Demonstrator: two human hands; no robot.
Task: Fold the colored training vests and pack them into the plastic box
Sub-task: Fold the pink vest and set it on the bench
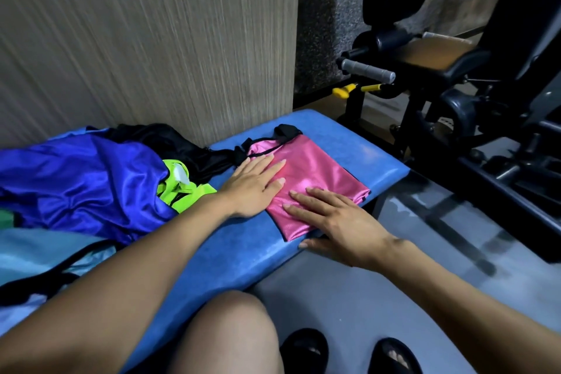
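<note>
While the right hand (pixel 337 222) and left hand (pixel 252 184) press flat with fingers spread, gripping nothing, on the folded pink vest (pixel 315 179) near the blue bench's (pixel 243 240) end, the blue vest (pixel 82 179), the green vest (pixel 185 191) and others beyond lie unfolded, no plastic box showing.

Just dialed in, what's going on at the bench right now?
A person is pressing both hands flat on a folded pink vest at the end of the blue bench, left hand on its near-left edge, right hand on its near corner. A loose pile with blue and neon green vests waits to the left. No plastic box is in view.
</note>
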